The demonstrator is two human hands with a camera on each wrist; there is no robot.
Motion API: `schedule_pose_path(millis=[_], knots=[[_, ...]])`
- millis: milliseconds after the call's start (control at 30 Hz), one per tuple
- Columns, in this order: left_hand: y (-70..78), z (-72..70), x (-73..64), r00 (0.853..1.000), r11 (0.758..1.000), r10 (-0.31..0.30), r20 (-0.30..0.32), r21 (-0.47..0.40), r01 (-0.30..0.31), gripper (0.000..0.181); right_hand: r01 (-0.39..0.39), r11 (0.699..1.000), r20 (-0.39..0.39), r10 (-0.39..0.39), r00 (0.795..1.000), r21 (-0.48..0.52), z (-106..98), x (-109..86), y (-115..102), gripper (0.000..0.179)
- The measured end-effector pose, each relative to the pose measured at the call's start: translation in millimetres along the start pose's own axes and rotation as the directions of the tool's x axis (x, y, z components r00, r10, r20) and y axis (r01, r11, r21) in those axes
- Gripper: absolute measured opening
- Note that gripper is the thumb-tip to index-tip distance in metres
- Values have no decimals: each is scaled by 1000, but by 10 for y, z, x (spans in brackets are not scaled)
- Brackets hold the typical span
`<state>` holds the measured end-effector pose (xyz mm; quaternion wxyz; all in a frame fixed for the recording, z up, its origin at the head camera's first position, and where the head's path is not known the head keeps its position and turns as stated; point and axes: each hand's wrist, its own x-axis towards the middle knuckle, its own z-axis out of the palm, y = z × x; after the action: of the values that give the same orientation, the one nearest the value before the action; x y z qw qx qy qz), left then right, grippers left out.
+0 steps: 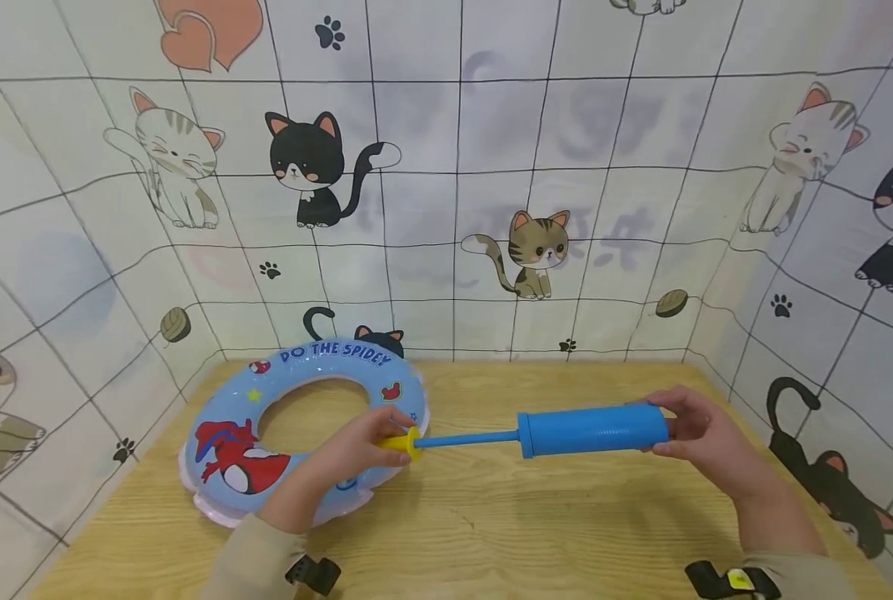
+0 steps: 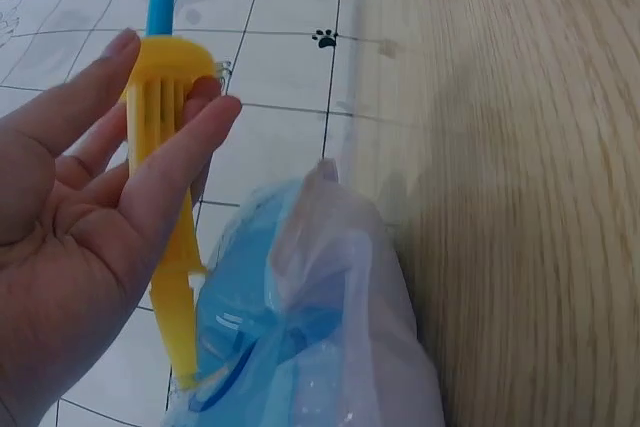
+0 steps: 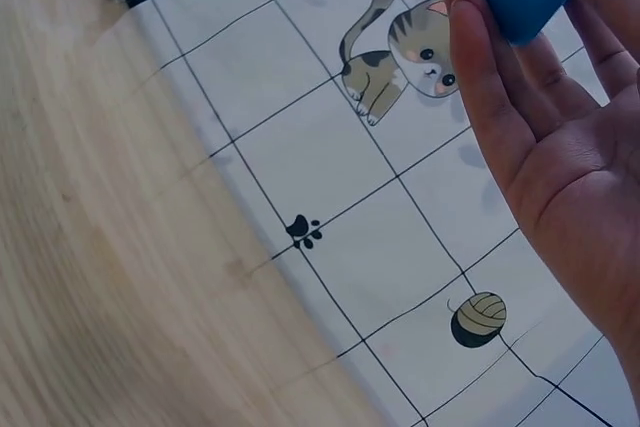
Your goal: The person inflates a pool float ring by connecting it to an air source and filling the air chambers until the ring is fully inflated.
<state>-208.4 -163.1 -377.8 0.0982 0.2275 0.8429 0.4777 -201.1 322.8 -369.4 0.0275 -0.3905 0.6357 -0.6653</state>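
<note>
A blue hand pump (image 1: 596,430) is held level above the table, its thin blue rod drawn partway out of the barrel. My left hand (image 1: 358,450) grips the pump's yellow nozzle end (image 2: 160,137), thumb and fingers around it just below its flange. At the other end my right hand (image 1: 700,437) holds the barrel's end between thumb and fingers, as the right wrist view also shows. Behind the left hand lies an inflated blue swim ring (image 1: 222,417) with a red cartoon figure and lettering; the left hand and forearm hide part of it.
The wooden table (image 1: 491,533) runs back to a wall covering (image 1: 431,208) printed with cats and a grid, which also rises at both sides. The swim ring takes up the table's left part, close to the back wall.
</note>
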Motion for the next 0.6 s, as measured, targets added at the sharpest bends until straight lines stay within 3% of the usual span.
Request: schedule_pose_path(millis=[300,500,600], knots=[[185,35,85,997,999,25,-77,24,-23,37,-59,998,-42,58,997,-34,188,215,41,53],[184,144,183,996,1000,22,-86,16,-21,39,-201,972,-130,185,974,-121,376,378,148,45],[150,214,220,998,999,10,-67,-33,-13,40,-270,952,-148,249,957,-143,462,477,189,44]])
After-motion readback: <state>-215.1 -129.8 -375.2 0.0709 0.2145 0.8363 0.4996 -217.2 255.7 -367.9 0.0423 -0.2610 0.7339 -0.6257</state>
